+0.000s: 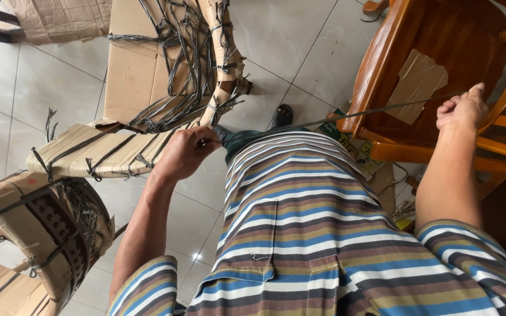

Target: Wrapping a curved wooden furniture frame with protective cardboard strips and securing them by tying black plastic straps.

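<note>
Person stands over a tiled floor [300,52], both hands stretching 1 thin dark strap [358,114] taut across the front of the striped shirt [306,222]. Strap looks narrow, flat, blackish, near straight, rising slightly toward the right. Left hand [185,153] closed in a pinch on its left end, just beside a cardboard-wrapped bundle [98,153] bound with more dark straps. Right hand [462,108] curled shut on the other end, over a wooden chair [405,76] with a cardboard scrap [420,85] on the seat. 1 more tied cardboard bundle [36,228] sits lower left, a cardboard box [136,64] with loose straps above
</note>
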